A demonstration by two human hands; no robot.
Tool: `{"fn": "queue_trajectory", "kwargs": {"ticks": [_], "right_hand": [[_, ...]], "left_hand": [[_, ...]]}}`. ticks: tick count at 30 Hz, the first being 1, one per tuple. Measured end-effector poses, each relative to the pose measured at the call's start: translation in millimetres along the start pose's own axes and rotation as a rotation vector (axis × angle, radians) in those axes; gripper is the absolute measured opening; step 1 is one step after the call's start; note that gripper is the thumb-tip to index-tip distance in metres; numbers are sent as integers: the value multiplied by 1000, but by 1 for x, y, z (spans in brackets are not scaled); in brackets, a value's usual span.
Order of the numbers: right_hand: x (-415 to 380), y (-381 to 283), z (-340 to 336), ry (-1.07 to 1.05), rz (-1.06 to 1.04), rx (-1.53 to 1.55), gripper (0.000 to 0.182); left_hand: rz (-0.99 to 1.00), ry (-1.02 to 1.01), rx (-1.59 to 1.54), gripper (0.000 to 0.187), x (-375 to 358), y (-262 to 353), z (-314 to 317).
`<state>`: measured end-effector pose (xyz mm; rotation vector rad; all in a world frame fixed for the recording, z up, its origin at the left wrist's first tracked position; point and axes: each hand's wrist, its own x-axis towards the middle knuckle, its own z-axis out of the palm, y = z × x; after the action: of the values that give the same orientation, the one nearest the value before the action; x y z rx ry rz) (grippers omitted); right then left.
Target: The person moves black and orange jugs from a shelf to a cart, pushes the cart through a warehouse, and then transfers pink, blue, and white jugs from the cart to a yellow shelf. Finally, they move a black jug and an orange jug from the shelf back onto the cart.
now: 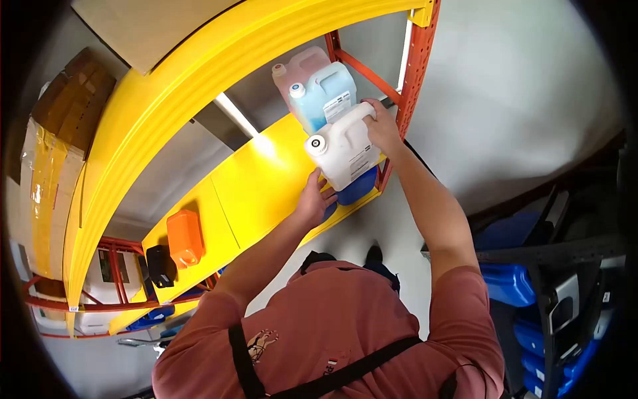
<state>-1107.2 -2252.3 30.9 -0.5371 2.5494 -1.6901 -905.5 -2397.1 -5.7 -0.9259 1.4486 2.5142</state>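
The right grip (380,125) clasps the boxy white plastic jerrycan (344,147); the left grip (314,202) spreads against its lower corner.

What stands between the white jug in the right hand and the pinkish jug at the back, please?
The light-blue jug stands between the white jug and the pinkish jug, as the head view shows.
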Motion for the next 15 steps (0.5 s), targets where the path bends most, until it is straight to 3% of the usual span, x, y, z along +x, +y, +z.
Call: {"fn": "queue_trajectory", "kwargs": {"ticks": [4,6,15], "right_hand": [[40,12,7,-22,-11,24,38],[54,17,7,-24,35,19,39],[80,24,10,8,46,30,39]], "left_hand": [[17,-3,-42,86,40,-5,5],[-15,25,8,75,46,1,15],[55,74,56,80,58,25,43]]}}
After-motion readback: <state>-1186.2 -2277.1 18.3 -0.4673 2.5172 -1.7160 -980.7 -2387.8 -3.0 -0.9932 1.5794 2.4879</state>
